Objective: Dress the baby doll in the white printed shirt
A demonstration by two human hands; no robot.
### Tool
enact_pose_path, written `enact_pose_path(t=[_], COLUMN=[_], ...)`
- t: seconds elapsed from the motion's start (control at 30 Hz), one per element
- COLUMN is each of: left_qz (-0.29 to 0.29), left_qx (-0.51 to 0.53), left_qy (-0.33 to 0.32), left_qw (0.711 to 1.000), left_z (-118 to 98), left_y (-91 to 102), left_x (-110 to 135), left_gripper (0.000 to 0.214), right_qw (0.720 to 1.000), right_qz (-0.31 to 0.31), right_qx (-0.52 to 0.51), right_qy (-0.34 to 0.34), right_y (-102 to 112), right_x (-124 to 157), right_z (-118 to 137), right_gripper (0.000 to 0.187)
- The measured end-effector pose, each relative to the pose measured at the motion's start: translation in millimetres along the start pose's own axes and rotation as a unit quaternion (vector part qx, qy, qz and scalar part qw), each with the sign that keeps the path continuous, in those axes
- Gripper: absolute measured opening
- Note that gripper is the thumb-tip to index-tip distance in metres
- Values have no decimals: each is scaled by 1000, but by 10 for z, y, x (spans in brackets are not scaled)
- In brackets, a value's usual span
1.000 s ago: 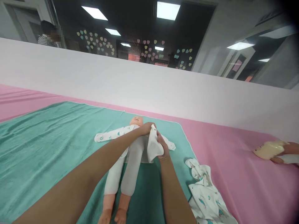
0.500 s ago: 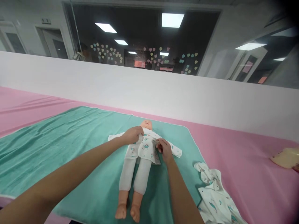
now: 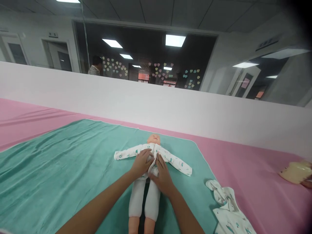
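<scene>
A doll (image 3: pixel 154 139) lies face up on a green blanket (image 3: pixel 60 169) spread over a pink-covered desk (image 3: pixel 248 169), its head by the blanket's far edge, arms spread wide. It wears white trousers (image 3: pixel 152 201) and a patterned white shirt (image 3: pixel 180 164). A person's left hand (image 3: pixel 141 163) and right hand (image 3: pixel 162 178) rest on the shirt's front, on either side of its opening, fingers bent. Whether the grip of each pinches the cloth or only presses it, I cannot tell. Crumpled patterned clothes (image 3: pixel 235 211) lie across the blanket's right edge.
</scene>
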State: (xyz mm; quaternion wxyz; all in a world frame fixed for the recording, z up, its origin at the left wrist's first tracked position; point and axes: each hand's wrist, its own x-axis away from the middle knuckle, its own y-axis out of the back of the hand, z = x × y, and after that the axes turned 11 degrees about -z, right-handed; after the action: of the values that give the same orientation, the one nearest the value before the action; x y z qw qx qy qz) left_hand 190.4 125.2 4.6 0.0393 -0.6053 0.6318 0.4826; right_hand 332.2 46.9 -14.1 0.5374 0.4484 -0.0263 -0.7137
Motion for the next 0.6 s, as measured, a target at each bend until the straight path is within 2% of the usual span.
enact_pose_path(t=[0.1,0.2,0.27,0.37,0.5,0.53,0.6], left_qz=[4,11,14,15,1,-8,-19], left_qx=[26,28,24,36,54,55,53], left_qy=[-28,-49,-59,-64,-27,-9,28], left_qw=[999,998,998,997,998,998,998], left_z=[39,27,-7,-31,62,95,147], left_y=[106,166,178,192,224,229,223], left_x=[85,134,175,252,238,190,37], left_gripper=[18,23,26,28,23,22,23], right_qw=[997,988,986,991,997,997,996], right_qz=[-30,-89,-95,-67,18,23,-10], right_qx=[62,108,120,108,71,63,48], right_qy=[-30,-70,-70,-46,-32,-43,-68], right_y=[68,103,106,122,222,250,278], right_x=[227,336,345,334,271,224,69], right_z=[52,107,151,228,301,303,284], right_gripper=[63,34,20,21,21,24,27])
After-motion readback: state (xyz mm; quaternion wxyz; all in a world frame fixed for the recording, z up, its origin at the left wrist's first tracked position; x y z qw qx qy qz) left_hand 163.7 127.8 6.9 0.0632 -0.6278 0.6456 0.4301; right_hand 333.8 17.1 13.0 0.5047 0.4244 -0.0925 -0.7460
